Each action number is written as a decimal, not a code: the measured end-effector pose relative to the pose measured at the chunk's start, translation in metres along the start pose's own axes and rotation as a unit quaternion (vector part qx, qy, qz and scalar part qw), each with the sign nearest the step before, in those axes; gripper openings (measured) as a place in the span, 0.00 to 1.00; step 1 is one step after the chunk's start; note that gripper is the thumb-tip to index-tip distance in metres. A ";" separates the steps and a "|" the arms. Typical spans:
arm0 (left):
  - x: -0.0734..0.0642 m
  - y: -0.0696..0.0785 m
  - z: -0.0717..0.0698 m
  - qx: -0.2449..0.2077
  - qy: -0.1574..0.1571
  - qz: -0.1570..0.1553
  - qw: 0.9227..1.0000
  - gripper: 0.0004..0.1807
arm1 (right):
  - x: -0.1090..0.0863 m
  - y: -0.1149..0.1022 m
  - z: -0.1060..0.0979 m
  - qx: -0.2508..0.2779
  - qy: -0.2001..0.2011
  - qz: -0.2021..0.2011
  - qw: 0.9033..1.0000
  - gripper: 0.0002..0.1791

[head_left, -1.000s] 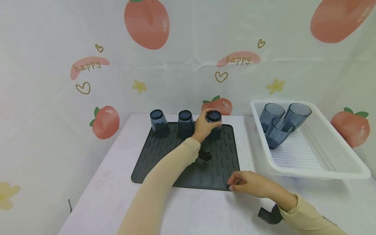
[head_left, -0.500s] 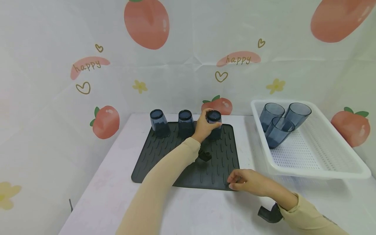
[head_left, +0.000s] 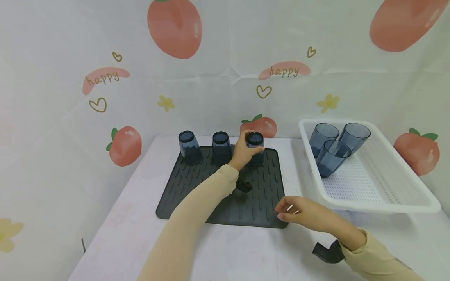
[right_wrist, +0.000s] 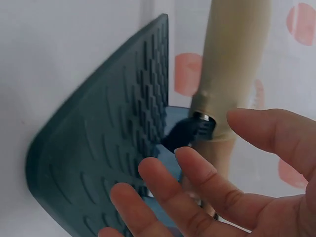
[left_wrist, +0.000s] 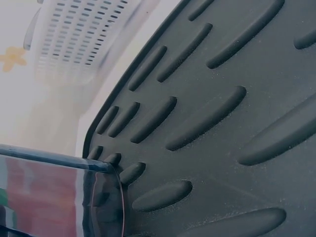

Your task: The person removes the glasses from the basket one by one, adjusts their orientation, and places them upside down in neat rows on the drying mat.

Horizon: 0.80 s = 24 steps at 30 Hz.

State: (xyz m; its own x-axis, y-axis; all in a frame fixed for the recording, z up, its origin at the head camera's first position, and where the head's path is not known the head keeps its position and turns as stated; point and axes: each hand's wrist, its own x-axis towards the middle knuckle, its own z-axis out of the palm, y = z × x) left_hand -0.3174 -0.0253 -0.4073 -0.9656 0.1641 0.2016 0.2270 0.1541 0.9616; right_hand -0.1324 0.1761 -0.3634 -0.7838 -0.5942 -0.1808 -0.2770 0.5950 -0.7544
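My left hand [head_left: 241, 151] still grips the rightmost glass [head_left: 255, 141] on the mat [head_left: 261, 199]; my relaxed, empty right hand [head_left: 307, 214] shifted slightly, leaving that glass undisturbed.

I see a plain, pale-yellow left sleeve [head_left: 193, 218] with a lightly creased left cuff [head_left: 230, 175]; a stubby black left camera mount [head_left: 243, 186] juts out to its right. The right sleeve [head_left: 379, 257] matches in colour, with a wrinkled right cuff [head_left: 358, 246], a small dark marking [head_left: 402, 263] towards the near edge and a bent black right camera mount [head_left: 328, 253] on its left. Left hand [head_left: 243, 151] and right hand [head_left: 309, 214] are bare.
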 end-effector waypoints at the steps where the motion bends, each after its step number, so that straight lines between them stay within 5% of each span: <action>1: 0.000 0.000 0.000 0.000 0.000 -0.001 1.000 0.36 | -0.001 -0.001 -0.002 -0.002 0.006 -0.003 1.000 0.16; 24: -0.001 0.002 -0.001 -0.001 -0.006 -0.006 1.000 0.36 | -0.024 -0.015 -0.048 -0.021 0.160 -0.012 0.987 0.15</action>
State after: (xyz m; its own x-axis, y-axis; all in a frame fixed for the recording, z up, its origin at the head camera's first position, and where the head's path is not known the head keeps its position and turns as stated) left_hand -0.3159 -0.0264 -0.4051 -0.9667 0.1733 0.1881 0.2153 0.1547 0.9642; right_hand -0.1360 0.2076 -0.3178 -0.9102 -0.4111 0.0510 -0.3159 0.6092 -0.7274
